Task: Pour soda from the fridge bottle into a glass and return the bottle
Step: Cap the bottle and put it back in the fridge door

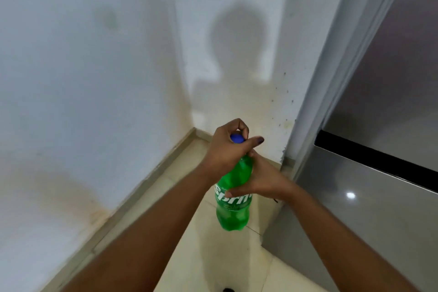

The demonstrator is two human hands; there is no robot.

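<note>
A green Sprite soda bottle (233, 206) with a blue cap (237, 138) hangs upright in mid air above the floor, at the centre of the head view. My right hand (263, 180) is wrapped around its upper body at the label. My left hand (225, 147) comes from the left, and its fingers close around the blue cap on top. The bottle's neck is hidden behind my hands. No glass is in view.
A grey fridge (369, 197) with both doors shut stands at the right, close to the bottle. White walls (83, 78) meet in a corner ahead. Beige floor tiles (189, 256) lie below, with a skirting strip along the left wall.
</note>
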